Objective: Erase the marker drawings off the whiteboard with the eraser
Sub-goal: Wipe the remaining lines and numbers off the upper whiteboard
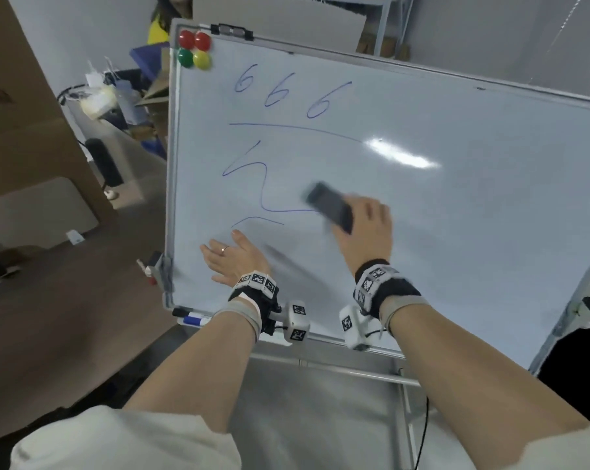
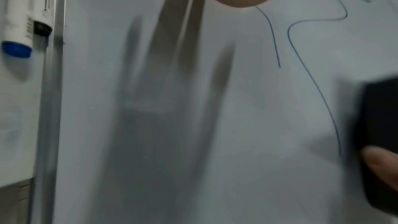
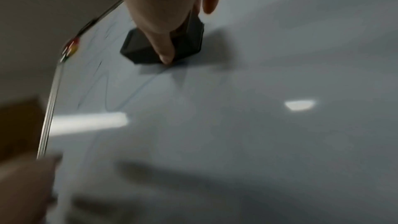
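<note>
Two hands are at the whiteboard [image 1: 422, 215], and only the right hand [image 1: 364, 228] is working: its fingers are wrapped round the dark eraser [image 1: 329, 206], holding it against the board at the right end of the blue squiggle [image 1: 252, 178]. From where the eraser sits, everything left to wipe lies to its left and above: the squiggle runs off leftward and up, a short curved stroke [image 1: 258, 219] sits just below it, and higher still are the long line [image 1: 293, 128] and the three sixes [image 1: 280, 93]. The eraser's long axis slants from upper left to lower right, so I'd expect a leftward sweep to cover a broad band. The left hand [image 1: 234, 257] lies flat with fingers spread on the lower left of the board, gripping nothing, apparently steadying it, just below that short stroke.
</note>
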